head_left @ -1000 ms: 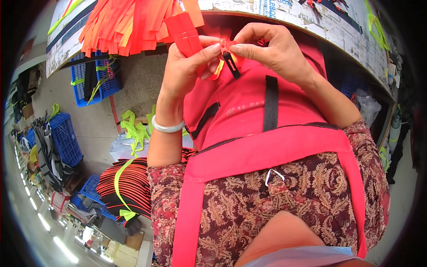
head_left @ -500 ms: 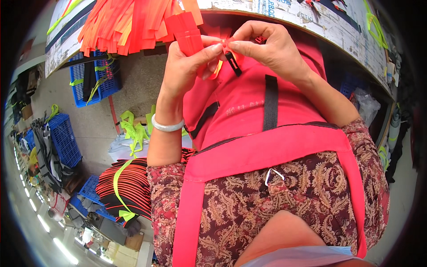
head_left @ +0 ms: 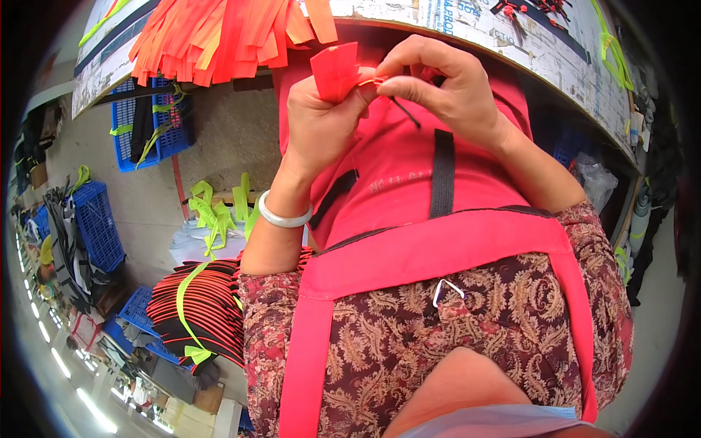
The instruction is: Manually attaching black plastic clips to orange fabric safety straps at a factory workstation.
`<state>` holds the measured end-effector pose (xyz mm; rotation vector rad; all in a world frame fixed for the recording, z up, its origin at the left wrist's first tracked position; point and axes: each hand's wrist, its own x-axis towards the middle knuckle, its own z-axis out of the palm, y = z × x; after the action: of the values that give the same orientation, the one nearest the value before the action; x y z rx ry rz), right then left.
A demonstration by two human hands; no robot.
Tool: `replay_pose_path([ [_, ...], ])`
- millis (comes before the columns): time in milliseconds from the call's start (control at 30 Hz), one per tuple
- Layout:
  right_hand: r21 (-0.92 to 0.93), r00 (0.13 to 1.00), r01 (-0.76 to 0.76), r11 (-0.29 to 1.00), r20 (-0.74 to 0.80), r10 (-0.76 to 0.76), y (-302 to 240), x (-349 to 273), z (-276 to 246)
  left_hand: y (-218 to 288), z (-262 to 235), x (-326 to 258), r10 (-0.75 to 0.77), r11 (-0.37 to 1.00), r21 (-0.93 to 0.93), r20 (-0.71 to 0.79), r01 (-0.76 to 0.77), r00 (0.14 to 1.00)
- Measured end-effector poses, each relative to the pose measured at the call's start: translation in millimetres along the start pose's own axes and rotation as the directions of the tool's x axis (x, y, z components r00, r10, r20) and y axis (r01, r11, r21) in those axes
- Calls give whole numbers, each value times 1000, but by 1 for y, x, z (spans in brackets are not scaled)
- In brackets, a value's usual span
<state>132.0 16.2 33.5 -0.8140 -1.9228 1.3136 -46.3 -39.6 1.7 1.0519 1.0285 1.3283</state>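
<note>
My left hand (head_left: 319, 128) is closed around a folded orange-red fabric strip (head_left: 336, 71), its free end sticking up above the thumb. Close against it, my right hand (head_left: 454, 91) pinches a small red piece (head_left: 379, 80) between thumb and forefinger. The fingertips of both hands nearly meet there. From that spot a thin black piece (head_left: 406, 112) slants down over my red apron (head_left: 387, 168); whether it is a cord or a tab seen edge-on I cannot tell. Some of what my right fingers hold is hidden.
A heap of orange strips (head_left: 212, 40) hangs over the table edge at the upper left. Small red-and-black parts (head_left: 512, 14) lie on the table (head_left: 467, 25). Blue crates (head_left: 100, 226) and a tied stack of black-and-orange pieces (head_left: 197, 306) stand at left.
The strip in my left hand has tipped and its end now points up to the right. My left hand has turned and shifted slightly right. The black piece now looks thinner and slants differently.
</note>
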Motion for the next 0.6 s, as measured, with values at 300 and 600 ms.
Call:
replay_pose_path([
  [300,-278,997,79,957,0,-82,-21,3,0,0,1,1,90,992,86,7,-91,996],
  [600,-188,972,215,958,-55,-229,-16,2,6,-3,1,0,131,989,58,32,-133,991],
])
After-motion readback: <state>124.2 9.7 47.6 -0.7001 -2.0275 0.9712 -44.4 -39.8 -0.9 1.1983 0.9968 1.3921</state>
